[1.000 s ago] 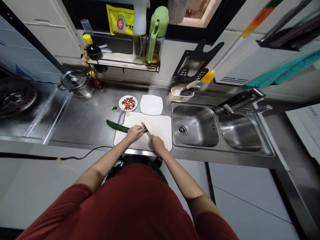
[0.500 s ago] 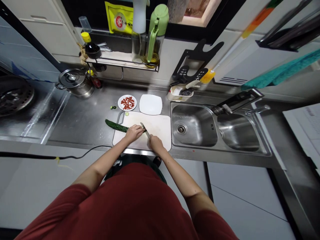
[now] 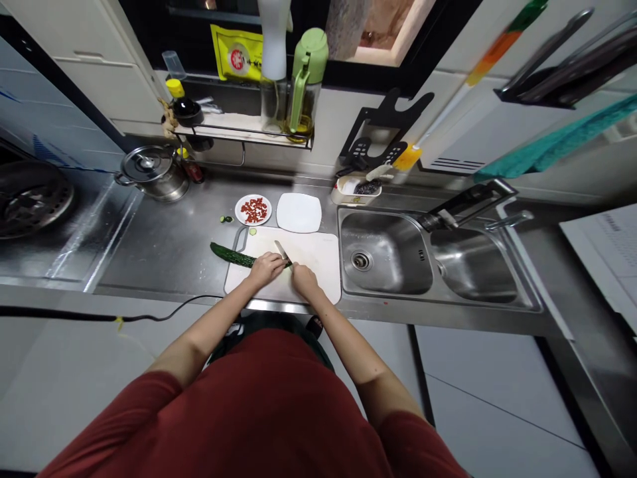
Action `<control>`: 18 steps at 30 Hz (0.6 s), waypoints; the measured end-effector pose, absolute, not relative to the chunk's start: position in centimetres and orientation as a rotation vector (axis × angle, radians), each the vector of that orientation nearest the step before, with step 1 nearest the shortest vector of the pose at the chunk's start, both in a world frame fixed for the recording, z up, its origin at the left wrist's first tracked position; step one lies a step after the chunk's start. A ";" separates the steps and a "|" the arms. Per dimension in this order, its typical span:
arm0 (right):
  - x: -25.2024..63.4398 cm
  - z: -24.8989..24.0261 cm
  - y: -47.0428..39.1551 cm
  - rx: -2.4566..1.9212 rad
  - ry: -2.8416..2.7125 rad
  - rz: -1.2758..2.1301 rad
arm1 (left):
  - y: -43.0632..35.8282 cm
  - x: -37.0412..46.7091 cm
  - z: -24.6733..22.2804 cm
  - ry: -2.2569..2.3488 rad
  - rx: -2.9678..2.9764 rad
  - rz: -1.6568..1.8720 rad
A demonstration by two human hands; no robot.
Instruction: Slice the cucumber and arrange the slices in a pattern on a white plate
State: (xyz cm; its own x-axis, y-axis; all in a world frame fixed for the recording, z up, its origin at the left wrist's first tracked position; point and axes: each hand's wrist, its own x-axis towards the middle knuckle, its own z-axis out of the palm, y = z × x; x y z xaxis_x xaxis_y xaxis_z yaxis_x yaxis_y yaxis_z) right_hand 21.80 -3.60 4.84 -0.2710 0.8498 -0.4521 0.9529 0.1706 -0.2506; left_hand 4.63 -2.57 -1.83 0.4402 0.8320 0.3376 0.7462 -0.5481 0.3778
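Note:
A long dark green cucumber (image 3: 231, 255) lies across the left part of a white cutting board (image 3: 318, 255), its far-left end sticking out past the board. My left hand (image 3: 267, 268) is closed over the cucumber near its right end. In my right hand (image 3: 304, 279) is a knife (image 3: 282, 250), gripped by the handle, its blade pointing up and left against the cucumber's right end. One pale cucumber slice (image 3: 253, 232) rests at the board's top left corner. Small green cucumber pieces (image 3: 226, 219) lie on the counter beyond the board.
Behind the board stand a plate of chopped red pieces (image 3: 253, 210) and a white square plate (image 3: 299, 213). A double sink (image 3: 388, 255) adjoins on the right. A lidded pot (image 3: 152, 174) stands at back left, below a shelf (image 3: 239, 126) with bottles.
My right hand and the knife have shifted slightly left, toward my left hand. The left hand stays on the cucumber. The whole view has tilted a little.

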 end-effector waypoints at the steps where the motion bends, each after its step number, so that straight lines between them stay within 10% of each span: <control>1: 21.9 4.9 -3.7 1.756 2.227 -0.730 | -2.6 4.7 -1.8 1.397 2.515 0.740; 18: 23.2 4.7 -6.3 1.785 2.117 -0.726 | -2.5 4.8 -1.5 1.393 2.504 0.748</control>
State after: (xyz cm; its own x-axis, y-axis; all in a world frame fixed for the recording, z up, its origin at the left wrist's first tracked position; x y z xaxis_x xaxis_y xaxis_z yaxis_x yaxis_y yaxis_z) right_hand 23.22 -6.27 4.69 -0.1988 0.8343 -0.5142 0.9743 0.1113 -0.1960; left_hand 4.77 -2.48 -1.54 0.4342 0.8344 0.3394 0.7438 -0.5447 0.3875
